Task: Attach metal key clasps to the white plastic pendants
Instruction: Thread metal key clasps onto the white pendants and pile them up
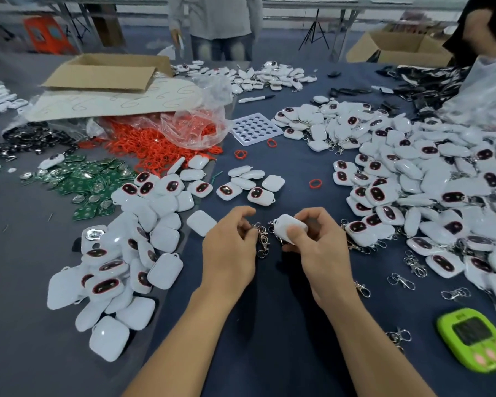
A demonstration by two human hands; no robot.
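The right hand (318, 247) pinches a white rounded-square plastic pendant (288, 227) between thumb and curled fingers, up and to the left of the lime-green digital timer (476, 339) lying on the dark blue counter (269, 325). On the pendant's far side from the timer, the left hand (229, 247) has its fingers curled round a small bunch of silver metal key clasps (262, 239). The bunch hangs close to the pendant; whether they touch is unclear. Loose silver clasps (401, 280) lie just above the timer. Beyond them spreads a heap of white pendants with dark oval windows (427, 181).
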